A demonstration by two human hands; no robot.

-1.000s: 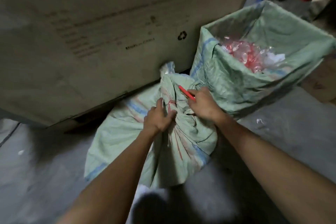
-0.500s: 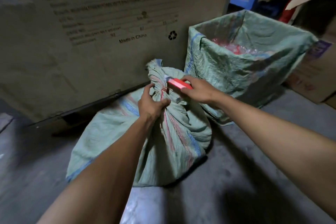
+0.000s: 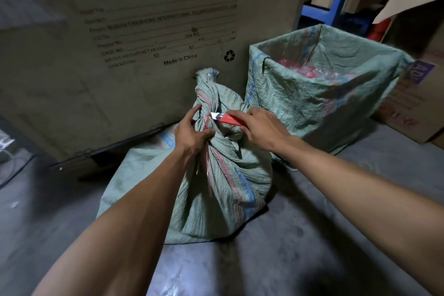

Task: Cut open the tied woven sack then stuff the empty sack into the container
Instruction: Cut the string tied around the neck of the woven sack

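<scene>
Head view shows the left hand (image 3: 192, 131) squeezing the sack (image 3: 216, 175) neck on the floor so it stays tight, while the right hand (image 3: 260, 128) grips the red knife (image 3: 224, 118) at the string (image 3: 206, 116), beside the container (image 3: 312, 94).

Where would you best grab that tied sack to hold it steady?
Grip the sack at its bunched neck, just below the red string, coming from the left as the left hand does. The neck is narrow, and the right hand brings the knife from the right.
</scene>
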